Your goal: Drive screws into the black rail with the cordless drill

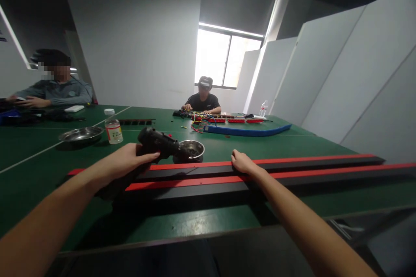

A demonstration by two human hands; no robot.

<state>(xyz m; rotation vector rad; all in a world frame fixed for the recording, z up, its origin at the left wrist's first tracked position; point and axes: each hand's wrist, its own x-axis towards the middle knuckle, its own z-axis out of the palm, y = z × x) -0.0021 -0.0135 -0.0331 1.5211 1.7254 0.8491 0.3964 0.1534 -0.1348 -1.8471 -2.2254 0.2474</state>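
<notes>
My left hand [128, 160] grips a black power screwdriver [160, 143], whose nose points right toward a small steel bowl [195, 149]. My right hand [243, 163] rests on the top edge of long black-and-red rails [292, 171] that lie across the green table [195, 220] in front of me. The fingers of the right hand curl over the rail's far edge.
A small plastic bottle [113, 127] and a flat steel dish [81, 135] stand at the left. A blue strip [247, 130] and red parts with wires lie farther back, where one person sits. Another person sits at the far left. White panels line the right side.
</notes>
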